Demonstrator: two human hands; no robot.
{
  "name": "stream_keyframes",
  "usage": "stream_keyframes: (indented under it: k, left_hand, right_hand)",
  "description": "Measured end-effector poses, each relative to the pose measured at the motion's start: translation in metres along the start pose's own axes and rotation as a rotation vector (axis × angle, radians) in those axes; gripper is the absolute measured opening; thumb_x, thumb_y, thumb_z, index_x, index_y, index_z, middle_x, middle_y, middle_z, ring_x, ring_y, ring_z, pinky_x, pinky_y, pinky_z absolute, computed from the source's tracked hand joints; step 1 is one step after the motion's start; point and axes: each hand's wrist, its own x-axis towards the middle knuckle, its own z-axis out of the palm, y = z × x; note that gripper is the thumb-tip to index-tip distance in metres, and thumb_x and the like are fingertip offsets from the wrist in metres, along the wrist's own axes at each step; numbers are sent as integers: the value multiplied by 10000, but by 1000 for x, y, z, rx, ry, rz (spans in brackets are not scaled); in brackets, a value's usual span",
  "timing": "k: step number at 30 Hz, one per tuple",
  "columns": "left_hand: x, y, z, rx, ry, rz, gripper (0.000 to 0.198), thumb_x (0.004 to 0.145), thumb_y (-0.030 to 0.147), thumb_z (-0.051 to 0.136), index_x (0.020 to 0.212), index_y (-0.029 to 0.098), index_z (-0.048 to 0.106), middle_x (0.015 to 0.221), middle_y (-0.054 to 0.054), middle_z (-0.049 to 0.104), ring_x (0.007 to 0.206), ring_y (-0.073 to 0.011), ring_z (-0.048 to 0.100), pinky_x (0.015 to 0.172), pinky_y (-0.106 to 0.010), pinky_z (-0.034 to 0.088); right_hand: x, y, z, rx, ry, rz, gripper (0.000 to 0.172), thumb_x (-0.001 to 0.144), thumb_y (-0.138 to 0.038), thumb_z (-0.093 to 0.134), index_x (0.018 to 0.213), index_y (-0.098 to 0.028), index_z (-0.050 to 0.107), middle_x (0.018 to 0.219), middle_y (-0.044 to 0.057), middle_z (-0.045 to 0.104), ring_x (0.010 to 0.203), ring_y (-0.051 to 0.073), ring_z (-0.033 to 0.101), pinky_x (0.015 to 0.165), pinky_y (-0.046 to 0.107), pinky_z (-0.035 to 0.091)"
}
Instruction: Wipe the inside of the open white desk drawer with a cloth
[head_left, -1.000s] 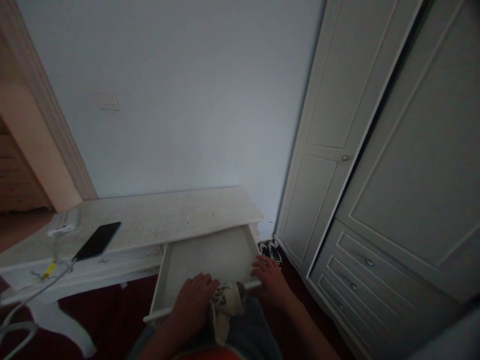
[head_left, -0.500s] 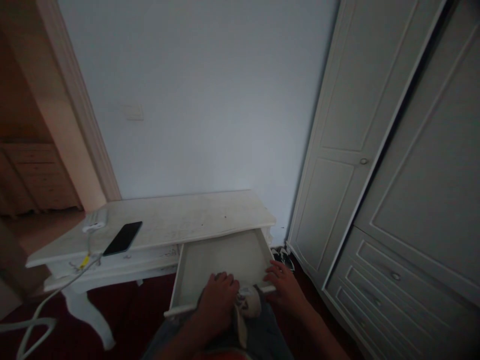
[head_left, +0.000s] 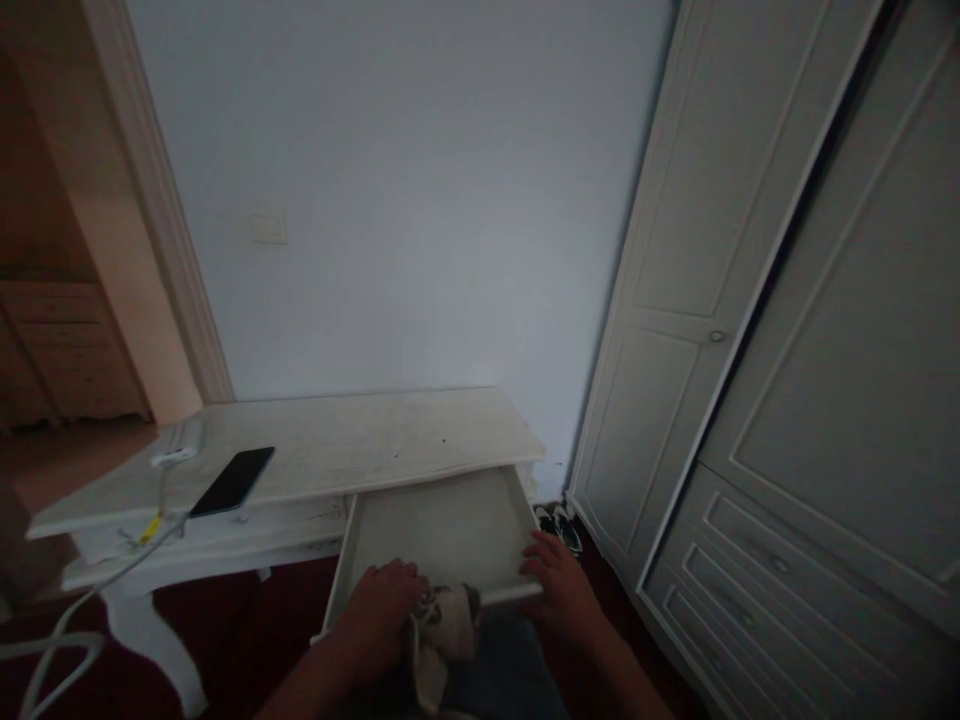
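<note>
A white drawer [head_left: 442,520] stands pulled out from a low white table [head_left: 337,440], and nothing lies on its visible floor. My left hand [head_left: 379,615] rests on the drawer's front edge, its fingers closed over a pale patterned cloth [head_left: 446,625] that hangs down over the edge. My right hand [head_left: 562,590] grips the drawer's front right corner, fingers curled on the rim. My lap sits just below the drawer front.
A black phone [head_left: 232,480] and a white charger block [head_left: 174,450] with a trailing cable lie on the table's left part. A tall white wardrobe [head_left: 750,350] with drawers fills the right side. Shoes [head_left: 559,520] sit on the floor by the wardrobe. A doorway opens at left.
The view swung right, then slightly back left. My left hand slid left along the drawer's front edge with the cloth. My right hand stayed on the corner.
</note>
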Motion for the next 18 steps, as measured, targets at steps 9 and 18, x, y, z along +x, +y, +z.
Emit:
stream_keyframes:
  k: [9, 18]
  left_hand:
    - [-27, -18, 11, 130, 66, -62, 572, 833, 99, 522, 1357, 285, 654, 1484, -90, 626, 1402, -331, 507, 1147, -559, 348]
    - [65, 110, 15, -1, 161, 262, 440, 841, 283, 649, 1276, 217, 648, 1322, -167, 655, 1274, -361, 549, 1095, -584, 380]
  right_hand:
    - [-1, -9, -6, 5, 36, 0, 446, 710, -465, 903, 1070, -244, 759, 1251, 108, 709, 1441, 381, 438, 1180, 547, 380]
    - [3, -5, -1, 31, 68, -57, 183, 890, -232, 639, 1009, -273, 772, 1119, 62, 758, 1373, 299, 525, 1195, 454, 399]
